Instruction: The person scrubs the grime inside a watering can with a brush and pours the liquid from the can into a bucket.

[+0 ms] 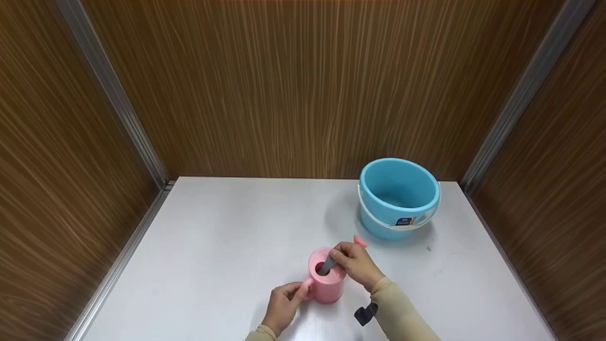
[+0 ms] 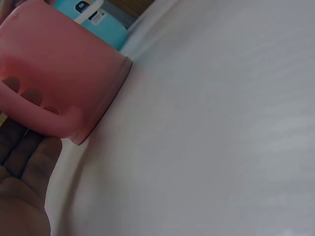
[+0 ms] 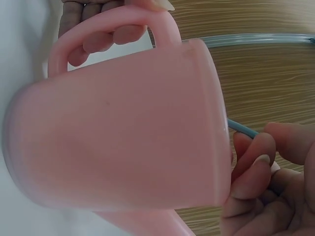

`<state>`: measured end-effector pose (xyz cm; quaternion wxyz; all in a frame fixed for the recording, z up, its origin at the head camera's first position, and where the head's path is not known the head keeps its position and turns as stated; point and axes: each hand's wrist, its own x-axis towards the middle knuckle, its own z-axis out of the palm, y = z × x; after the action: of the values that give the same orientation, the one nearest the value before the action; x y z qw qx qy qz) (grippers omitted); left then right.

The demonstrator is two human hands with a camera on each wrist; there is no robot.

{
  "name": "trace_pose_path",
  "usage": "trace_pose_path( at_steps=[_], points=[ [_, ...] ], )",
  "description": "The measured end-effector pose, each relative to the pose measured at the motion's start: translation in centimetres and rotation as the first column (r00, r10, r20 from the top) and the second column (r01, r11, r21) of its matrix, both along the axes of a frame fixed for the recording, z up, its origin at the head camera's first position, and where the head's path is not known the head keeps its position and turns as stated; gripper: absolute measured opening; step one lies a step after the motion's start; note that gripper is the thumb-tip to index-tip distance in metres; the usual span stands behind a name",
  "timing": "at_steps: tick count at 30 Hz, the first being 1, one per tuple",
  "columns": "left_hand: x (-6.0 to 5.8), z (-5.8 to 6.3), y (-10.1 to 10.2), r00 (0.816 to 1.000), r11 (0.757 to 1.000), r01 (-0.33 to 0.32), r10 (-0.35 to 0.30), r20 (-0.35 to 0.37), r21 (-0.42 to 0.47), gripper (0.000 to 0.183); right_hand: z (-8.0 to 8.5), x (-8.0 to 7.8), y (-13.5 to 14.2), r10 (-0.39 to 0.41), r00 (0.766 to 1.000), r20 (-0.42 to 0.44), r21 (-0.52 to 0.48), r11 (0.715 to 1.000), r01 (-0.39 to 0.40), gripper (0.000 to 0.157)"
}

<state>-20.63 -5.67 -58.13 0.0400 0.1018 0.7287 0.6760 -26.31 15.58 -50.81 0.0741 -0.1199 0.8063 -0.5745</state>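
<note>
A pink watering can [image 1: 327, 286] stands upright on the white table, its spout head [image 1: 360, 241] pointing towards the bucket. My left hand [image 1: 282, 303] grips the can's handle [image 3: 106, 22], with fingers passing through the loop and the thumb on top. Above the can's round opening, my right hand [image 1: 354, 263] pinches a slim grey strip-like thing [image 1: 327, 264] between thumb and fingers. Its lower end goes down inside the opening and is hidden, so its kind cannot be told. In the right wrist view, a thin blue-grey edge of the strip [image 3: 242, 129] shows between rim and fingertips.
A light-blue bucket [image 1: 400, 215] with a white handle and a dark label stands at the back right of the white table [image 1: 227, 237]. Wood-grain panels [image 1: 284, 90] rise behind and on both sides, with metal strips at the corners. A dark band device [image 1: 365, 313] is on the right wrist.
</note>
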Motion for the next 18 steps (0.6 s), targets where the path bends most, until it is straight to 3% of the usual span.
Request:
trace_pose_path(
  at_steps=[7, 14, 18],
  points=[
    [-0.29, -0.43, -0.56, 1.0, 1.0, -0.003, 0.003, 0.009, -0.013, 0.028, -0.26, -0.17, -0.42, 0.011, 0.999, 0.051, -0.023, 1.0, -0.01, 0.021],
    [-0.79, -0.47, -0.69, 0.996, 0.996, 0.084, -0.084, -0.022, 0.037, 0.028, -0.52, -0.17, -0.38, -0.019, 1.0, 0.023, -0.038, 0.999, 0.02, 0.021],
    [-0.5, -0.2, -0.6, 0.993, 0.994, 0.106, -0.106, -0.045, 0.013, 0.027, -0.79, 0.13, -0.2, -0.027, 0.999, 0.017, -0.036, 0.999, 0.027, 0.023]
  ],
)
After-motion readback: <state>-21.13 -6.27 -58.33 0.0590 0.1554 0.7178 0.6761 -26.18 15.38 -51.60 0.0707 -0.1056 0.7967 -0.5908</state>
